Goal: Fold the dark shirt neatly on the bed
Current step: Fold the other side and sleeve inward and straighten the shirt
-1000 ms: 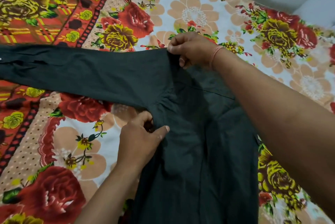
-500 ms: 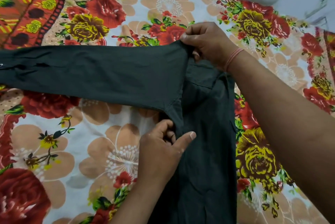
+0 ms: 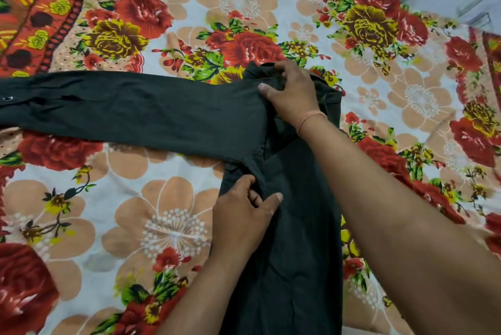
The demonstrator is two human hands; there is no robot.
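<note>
Dark shirt (image 3: pixel 292 226): it is lying on the bed (image 3: pixel 168 226) in a narrow lengthwise strip, its sleeve (image 3: pixel 130 112) stretching flat to my left.
Right hand (image 3: pixel 292 96): I am closing my fingers on cloth at the shoulder, near the collar.
Left hand (image 3: pixel 241 215): I am pinching the side seam just below the armpit.
Doing it well: I am judging that both pinches should stay taut, so the sleeve creases straight along the shoulder seam without bunching.

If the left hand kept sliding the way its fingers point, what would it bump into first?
Probably more dark shirt: the left hand points up-right across the body, toward the right hand at the shoulder.
</note>
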